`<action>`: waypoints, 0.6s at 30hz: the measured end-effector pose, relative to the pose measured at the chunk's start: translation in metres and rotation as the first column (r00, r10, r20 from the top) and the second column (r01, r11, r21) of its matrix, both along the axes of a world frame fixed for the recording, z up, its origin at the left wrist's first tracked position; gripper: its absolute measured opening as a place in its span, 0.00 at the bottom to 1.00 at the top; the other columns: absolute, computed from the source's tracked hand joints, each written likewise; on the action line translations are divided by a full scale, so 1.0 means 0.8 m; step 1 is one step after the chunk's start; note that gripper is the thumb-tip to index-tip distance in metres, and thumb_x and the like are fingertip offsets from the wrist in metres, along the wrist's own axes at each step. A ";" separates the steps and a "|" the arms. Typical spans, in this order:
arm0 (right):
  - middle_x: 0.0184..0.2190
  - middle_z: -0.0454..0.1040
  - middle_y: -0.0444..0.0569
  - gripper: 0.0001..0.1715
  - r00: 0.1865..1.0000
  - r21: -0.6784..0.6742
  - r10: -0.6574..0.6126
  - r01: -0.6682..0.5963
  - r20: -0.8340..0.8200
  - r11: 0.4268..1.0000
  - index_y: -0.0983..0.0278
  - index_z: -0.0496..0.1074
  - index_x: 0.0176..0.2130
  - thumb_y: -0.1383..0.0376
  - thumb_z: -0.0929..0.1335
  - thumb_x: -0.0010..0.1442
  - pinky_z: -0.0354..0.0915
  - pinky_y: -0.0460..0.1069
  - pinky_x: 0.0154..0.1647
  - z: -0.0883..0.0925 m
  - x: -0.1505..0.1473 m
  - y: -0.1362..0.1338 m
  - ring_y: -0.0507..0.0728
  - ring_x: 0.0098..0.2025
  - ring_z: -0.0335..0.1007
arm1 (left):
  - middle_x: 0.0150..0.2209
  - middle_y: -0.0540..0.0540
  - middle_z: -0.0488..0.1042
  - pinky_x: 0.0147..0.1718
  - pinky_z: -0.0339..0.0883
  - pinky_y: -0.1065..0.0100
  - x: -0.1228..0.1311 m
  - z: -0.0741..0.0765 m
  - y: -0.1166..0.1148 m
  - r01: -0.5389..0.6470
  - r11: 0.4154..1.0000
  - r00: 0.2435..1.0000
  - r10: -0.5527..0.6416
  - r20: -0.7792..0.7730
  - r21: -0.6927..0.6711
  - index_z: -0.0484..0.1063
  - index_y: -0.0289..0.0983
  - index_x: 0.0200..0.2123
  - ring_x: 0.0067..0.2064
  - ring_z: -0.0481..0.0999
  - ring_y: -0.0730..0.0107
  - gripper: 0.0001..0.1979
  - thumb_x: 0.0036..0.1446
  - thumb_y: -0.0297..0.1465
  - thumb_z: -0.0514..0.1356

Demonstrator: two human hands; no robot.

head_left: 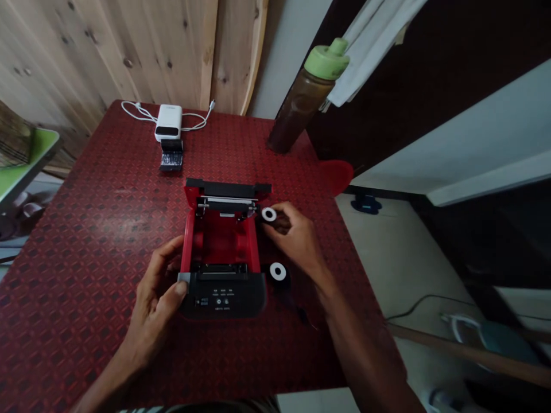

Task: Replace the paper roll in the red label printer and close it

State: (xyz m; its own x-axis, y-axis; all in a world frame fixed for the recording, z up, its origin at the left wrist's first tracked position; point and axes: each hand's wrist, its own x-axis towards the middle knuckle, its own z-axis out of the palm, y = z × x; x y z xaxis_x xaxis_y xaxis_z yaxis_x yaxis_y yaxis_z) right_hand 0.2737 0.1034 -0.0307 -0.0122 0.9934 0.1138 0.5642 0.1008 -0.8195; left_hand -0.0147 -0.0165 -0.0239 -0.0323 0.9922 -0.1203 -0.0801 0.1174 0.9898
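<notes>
A small red-and-black printer (221, 303) rests on the table with its lid (228, 188) raised, so the red inner bay lies exposed. My left hand (152, 292) grips its near left corner, the thumb on the grey patch and the fingers along the left side. By the printer's far right side, my right hand (297, 235) is closed on a small roll (269, 214) with a white ring-shaped end and dark hole. A second similar roll (278, 271), dark along its side, stands apart nearer to me, right of the printer.
A white power bank (169, 121) with a white cable and a small black folded item (171, 156) lie at the far left of the red patterned table (116, 252). A tall bottle (301, 97) with a green lid stands at the far right edge, near a red stool (338, 175).
</notes>
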 end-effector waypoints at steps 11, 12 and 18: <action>0.48 0.89 0.53 0.26 0.997 -0.084 0.046 -0.041 0.067 0.996 0.59 0.80 0.60 0.61 0.77 0.63 0.78 0.56 0.40 0.005 0.035 -0.035 0.61 0.39 0.85 | 0.72 0.44 0.79 0.59 0.79 0.52 -0.001 -0.003 0.002 -0.002 0.999 0.999 0.004 -0.040 0.043 0.75 0.51 0.75 0.66 0.83 0.45 0.30 0.75 0.48 0.67; 0.46 0.89 0.52 0.24 0.996 -0.090 0.042 -0.035 0.080 0.995 0.59 0.81 0.59 0.60 0.76 0.65 0.78 0.56 0.39 0.007 0.045 -0.047 0.62 0.38 0.85 | 0.72 0.45 0.80 0.59 0.79 0.52 -0.002 -0.004 0.002 -0.002 0.999 0.999 0.004 -0.046 0.053 0.75 0.52 0.75 0.65 0.83 0.46 0.29 0.75 0.48 0.67; 0.55 0.90 0.50 0.23 0.971 -0.124 0.236 -0.229 0.047 0.965 0.54 0.86 0.56 0.69 0.74 0.64 0.83 0.59 0.55 0.002 0.055 -0.108 0.64 0.54 0.89 | 0.70 0.48 0.82 0.54 0.80 0.55 0.000 -0.006 0.004 0.000 0.997 0.999 0.003 -0.037 0.080 0.78 0.55 0.73 0.65 0.83 0.47 0.27 0.75 0.47 0.67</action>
State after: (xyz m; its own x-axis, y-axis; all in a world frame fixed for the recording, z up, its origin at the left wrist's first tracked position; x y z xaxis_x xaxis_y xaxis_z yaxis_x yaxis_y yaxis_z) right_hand 0.3175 0.0170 -0.0291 -0.2480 0.9687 -0.0113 0.5857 0.1406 -0.7982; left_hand -0.0146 -0.0137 -0.0290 -0.0363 0.9986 -0.0396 -0.0432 0.0380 0.9983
